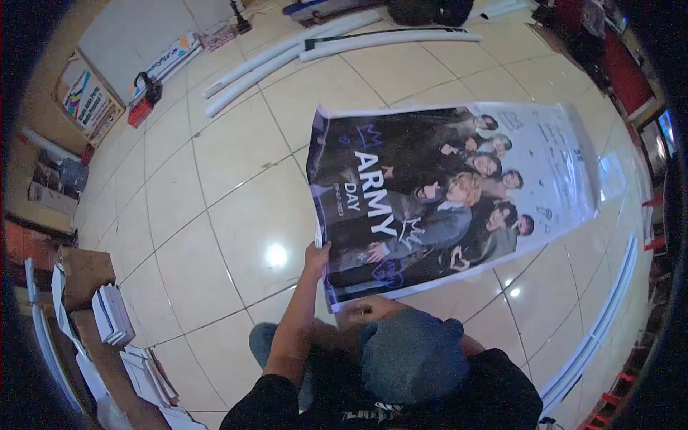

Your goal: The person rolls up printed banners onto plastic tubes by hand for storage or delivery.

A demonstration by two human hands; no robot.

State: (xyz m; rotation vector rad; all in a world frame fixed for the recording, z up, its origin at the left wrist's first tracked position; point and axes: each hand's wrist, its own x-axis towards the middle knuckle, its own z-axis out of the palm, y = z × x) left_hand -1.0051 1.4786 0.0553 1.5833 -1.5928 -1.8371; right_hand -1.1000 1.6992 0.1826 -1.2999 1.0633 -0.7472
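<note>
A large printed banner [423, 208] lies spread over the floor in front of me, black at the near end and pale at the far end. It reads "ARMY DAY" and shows a group of people. My left hand [317, 259] grips the banner's left edge, which is lifted slightly and curled. Close to the banner's lower left corner is my right hand [371, 308], its fingers curled in. What those fingers hold, if anything, is too dark and small to make out. My bent knee [412, 355] in blue denim stands just below the right hand.
Shiny cream tiles [215, 215] cover the floor. Long white rolls [287, 64] lie at the back, and more thin rolls [595, 330] at the right. A cardboard box [86, 269] and white cartons [113, 315] stand at the left. A red object [141, 111] sits farther back.
</note>
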